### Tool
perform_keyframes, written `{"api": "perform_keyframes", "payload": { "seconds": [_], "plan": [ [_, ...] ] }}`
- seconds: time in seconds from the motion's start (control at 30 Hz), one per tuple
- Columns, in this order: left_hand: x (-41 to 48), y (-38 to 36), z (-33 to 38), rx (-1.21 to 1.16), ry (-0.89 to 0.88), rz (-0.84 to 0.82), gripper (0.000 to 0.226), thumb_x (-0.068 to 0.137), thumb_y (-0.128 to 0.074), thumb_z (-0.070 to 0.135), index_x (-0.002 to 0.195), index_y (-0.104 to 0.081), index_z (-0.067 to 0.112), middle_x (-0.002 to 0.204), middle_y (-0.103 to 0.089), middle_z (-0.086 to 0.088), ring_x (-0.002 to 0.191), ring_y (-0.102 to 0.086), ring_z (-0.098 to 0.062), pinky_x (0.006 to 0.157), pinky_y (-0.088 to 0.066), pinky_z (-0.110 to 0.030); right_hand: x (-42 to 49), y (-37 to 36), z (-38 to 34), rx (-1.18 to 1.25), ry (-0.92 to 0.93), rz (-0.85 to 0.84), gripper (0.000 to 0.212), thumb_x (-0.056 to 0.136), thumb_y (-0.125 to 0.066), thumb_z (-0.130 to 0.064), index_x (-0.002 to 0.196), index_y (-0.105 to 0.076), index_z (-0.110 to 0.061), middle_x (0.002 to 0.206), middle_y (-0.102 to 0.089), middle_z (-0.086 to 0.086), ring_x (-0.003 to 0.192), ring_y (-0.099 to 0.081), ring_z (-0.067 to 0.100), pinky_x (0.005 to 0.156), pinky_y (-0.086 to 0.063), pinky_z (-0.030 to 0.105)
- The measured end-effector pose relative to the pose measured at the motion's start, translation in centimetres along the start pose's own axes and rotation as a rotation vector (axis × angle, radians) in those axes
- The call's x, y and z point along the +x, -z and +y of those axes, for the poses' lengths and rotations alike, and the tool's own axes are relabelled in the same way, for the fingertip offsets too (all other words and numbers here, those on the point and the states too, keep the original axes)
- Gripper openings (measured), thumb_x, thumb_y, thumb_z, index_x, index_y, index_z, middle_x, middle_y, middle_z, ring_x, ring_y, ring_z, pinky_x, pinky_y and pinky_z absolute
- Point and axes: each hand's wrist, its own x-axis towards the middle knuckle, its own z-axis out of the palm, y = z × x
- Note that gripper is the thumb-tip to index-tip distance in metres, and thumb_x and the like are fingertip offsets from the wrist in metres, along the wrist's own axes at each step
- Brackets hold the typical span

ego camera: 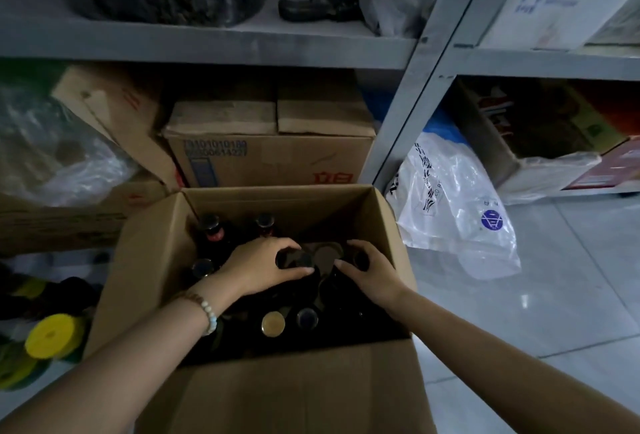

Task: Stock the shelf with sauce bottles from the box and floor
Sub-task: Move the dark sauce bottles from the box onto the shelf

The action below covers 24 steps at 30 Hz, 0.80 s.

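Both grips are down inside the cardboard box [156, 260], which stands open on the tiled floor [554, 295] in front of the grey metal shelf [207, 42]. On the left hand [258, 265] the grip is narrow, thumb and fingers curled round the top of a dark-capped bottle [294, 259] near the middle of the box. On the right hand [375, 274] the grip is likewise closed in, fingers arched over and thumb tucked against a second dark-capped bottle [361, 258] just beside the first. One more cap [325, 255] shows between the two hands. A bead bracelet [204, 309] sits on the left wrist. The box holds more upright sauce bottles: two with red neck labels [212, 227] along the far left side, one dark cap [202, 265] just left of the left hand, and a gold cap [273, 324] beside a dark blue cap [307, 317] near the front edge. The bodies of the bottles are lost in shadow, so I cannot count them. On the floor to the left of the box lie yellow-capped bottles [52, 336], partly out of view. Behind the open box, under the lowest shelf board, stands a closed carton [270, 153] with printed numbers, and a tilted carton [114, 111] leans to its left. A white plastic bag [450, 205] with blue print lies on the floor to the right, by the shelf post [412, 94].
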Motion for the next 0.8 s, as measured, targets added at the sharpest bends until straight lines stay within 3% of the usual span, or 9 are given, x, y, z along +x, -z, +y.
{"api": "perform_keyframes", "payload": {
  "seconds": [0.23, 0.37, 0.5, 0.63, 0.73, 0.8],
  "plan": [
    [2.1, -0.3, -0.1, 0.147, -0.114, -0.027, 0.044, 0.077, -0.051, 0.07, 0.109, -0.061, 0.04, 0.099, -0.067, 0.013, 0.085, -0.062, -0.008, 0.07, -0.054, -0.033, 1.4, -2.0, 1.9, 0.03, 0.026, 0.136, 0.031, 0.087, -0.061, -0.004, 0.115, -0.051, -0.014, 0.099, -0.051, -0.002, 0.089, -0.047, 0.011, 0.068, -0.033, 0.011],
    [3.5, 0.5, -0.5, 0.018, -0.03, -0.082, 0.039, 0.085, -0.048, 0.062, 0.112, -0.055, 0.034, 0.112, -0.064, 0.002, 0.098, -0.063, -0.021, 0.086, -0.053, -0.046, 2.7, -1.8, 1.3, 0.013, 0.055, 0.151, 0.026, 0.087, -0.063, -0.006, 0.108, -0.049, -0.009, 0.096, -0.051, 0.002, 0.09, -0.047, 0.015, 0.068, -0.03, 0.015],
    [4.9, -0.1, -0.3, -0.129, 0.047, -0.09, 0.062, 0.089, -0.046, 0.057, 0.139, -0.036, 0.02, 0.138, -0.048, -0.005, 0.12, -0.051, -0.023, 0.09, -0.046, -0.035, 4.2, -1.9, 0.4, 0.119, -0.002, 0.169, 0.032, 0.086, -0.067, -0.016, 0.113, -0.05, -0.008, 0.1, -0.055, 0.002, 0.094, -0.051, 0.017, 0.082, -0.039, 0.024],
    [6.2, -0.6, -0.2, -0.286, 0.08, -0.086, 0.055, 0.088, -0.052, 0.053, 0.128, -0.042, 0.017, 0.135, -0.047, -0.005, 0.114, -0.05, -0.018, 0.09, -0.044, -0.031, 5.4, -2.1, -0.1, 0.176, -0.016, 0.155, 0.033, 0.089, -0.063, -0.019, 0.118, -0.051, -0.007, 0.107, -0.057, 0.006, 0.108, -0.054, 0.024, 0.097, -0.041, 0.034],
    [7.0, -0.6, 0.2, -0.204, 0.086, -0.075, 0.067, 0.089, -0.055, 0.046, 0.142, -0.029, 0.014, 0.147, -0.036, -0.006, 0.127, -0.042, -0.022, 0.095, -0.037, -0.027, 6.0, -2.1, -0.5, 0.177, -0.032, 0.141, 0.041, 0.092, -0.059, -0.017, 0.13, -0.046, -0.008, 0.128, -0.056, 0.011, 0.122, -0.048, 0.027, 0.105, -0.037, 0.036],
    [7.2, -0.8, 0.4, -0.21, 0.053, -0.062, 0.067, 0.089, -0.058, 0.041, 0.144, -0.03, 0.014, 0.149, -0.035, -0.004, 0.132, -0.039, -0.021, 0.102, -0.036, -0.029, 6.2, -2.4, -0.6, 0.173, -0.058, 0.151, 0.048, 0.093, -0.057, -0.021, 0.137, -0.042, -0.01, 0.137, -0.051, 0.011, 0.128, -0.044, 0.029, 0.109, -0.032, 0.039]
  ]
}}
